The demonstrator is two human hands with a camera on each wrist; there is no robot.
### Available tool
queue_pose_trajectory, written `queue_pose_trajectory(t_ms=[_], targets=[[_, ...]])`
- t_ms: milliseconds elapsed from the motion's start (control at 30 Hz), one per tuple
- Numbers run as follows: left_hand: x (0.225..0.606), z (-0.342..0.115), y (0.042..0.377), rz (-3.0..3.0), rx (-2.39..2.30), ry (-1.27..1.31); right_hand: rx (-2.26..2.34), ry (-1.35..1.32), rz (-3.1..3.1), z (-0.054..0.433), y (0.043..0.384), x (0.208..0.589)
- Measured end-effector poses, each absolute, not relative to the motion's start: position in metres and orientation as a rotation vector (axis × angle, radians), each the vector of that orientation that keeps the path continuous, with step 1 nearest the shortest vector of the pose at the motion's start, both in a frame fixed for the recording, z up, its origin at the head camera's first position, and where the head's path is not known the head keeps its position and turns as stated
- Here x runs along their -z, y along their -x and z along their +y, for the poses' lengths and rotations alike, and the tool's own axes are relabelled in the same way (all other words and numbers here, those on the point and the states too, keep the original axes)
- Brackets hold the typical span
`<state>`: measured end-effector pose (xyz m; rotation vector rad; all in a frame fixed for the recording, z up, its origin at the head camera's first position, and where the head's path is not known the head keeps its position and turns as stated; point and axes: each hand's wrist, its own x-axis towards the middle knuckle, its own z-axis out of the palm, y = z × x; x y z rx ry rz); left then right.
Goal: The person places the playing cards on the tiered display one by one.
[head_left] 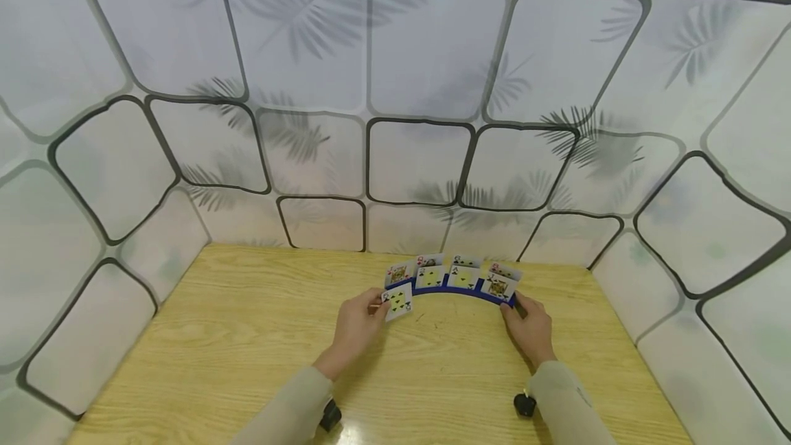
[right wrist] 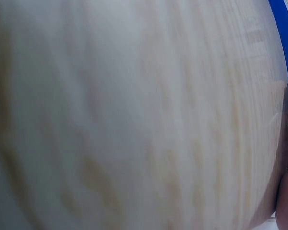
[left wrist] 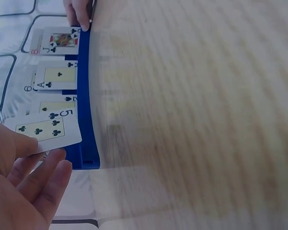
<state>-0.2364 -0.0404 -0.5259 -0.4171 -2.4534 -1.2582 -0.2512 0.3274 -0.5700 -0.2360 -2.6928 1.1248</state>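
My left hand (head_left: 358, 325) pinches a five of clubs (left wrist: 47, 133) between thumb and fingers, at the left end of a curved blue card holder (head_left: 448, 290). The playing card overlaps the holder's end in the left wrist view. My right hand (head_left: 530, 327) grips the holder's right end, thumb at the front. Cards stand in the holder in two rows. The front row has a two of spades (head_left: 429, 277), an ace of clubs (head_left: 463, 277) and a jack of clubs (head_left: 498, 288). Behind them a red-suited jack (head_left: 400, 272), a red queen (head_left: 429, 261) and others are partly hidden.
The holder stands toward the back of a light wooden table (head_left: 259, 335). A patterned cloth wall (head_left: 420, 163) rises right behind it and encloses both sides. Dark wrist devices (head_left: 524, 404) sit under both sleeves.
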Motion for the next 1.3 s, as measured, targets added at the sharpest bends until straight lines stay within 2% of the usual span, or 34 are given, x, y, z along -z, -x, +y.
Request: queue_pose_trajectory(t_ms=[900,1300], targets=[[0.529,-0.028,0.270,-2.407,1.144,0.389,-1.094,0.231,-2.683,0.326,0.252,0.571],[0.534,-0.027,0.273,-2.414,1.147,0.401,-1.099,0.247,-2.682,0.326,0.251,0.570]])
